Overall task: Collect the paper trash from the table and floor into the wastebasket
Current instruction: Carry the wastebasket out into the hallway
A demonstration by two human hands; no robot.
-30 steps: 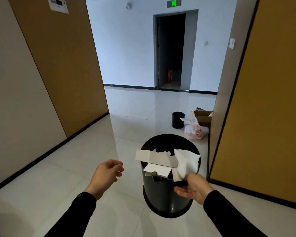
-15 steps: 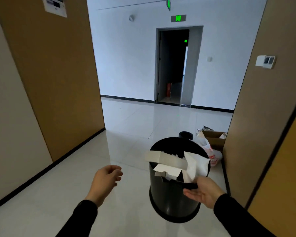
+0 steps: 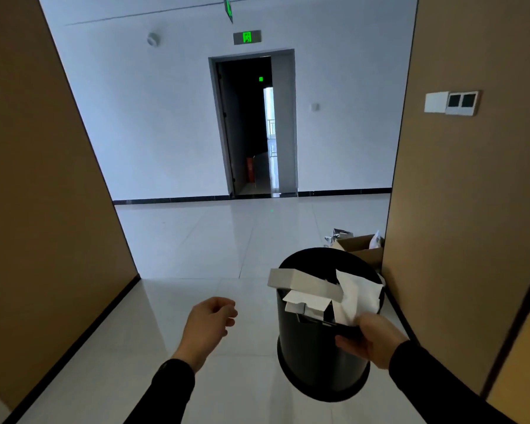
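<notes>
Left hand [image 3: 207, 324] lower centre, loosely curled, holding nothing; to its right, black wastebasket [image 3: 318, 359] carried clear of the floor [image 3: 196, 240], right hand [image 3: 372, 339] clamped on its near rim, pinning crumpled white paper [image 3: 357, 296] there beside flattened white cartons [image 3: 306, 287] poking out. Basket's far rim partly masking cardboard box [image 3: 360, 247] at right wall [image 3: 459, 209], contents unclear. Dark doorway [image 3: 248, 123] upper centre.

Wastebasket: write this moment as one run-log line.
right hand: holds wastebasket rim, carried | paper: sticks out | left hand: empty
</notes>
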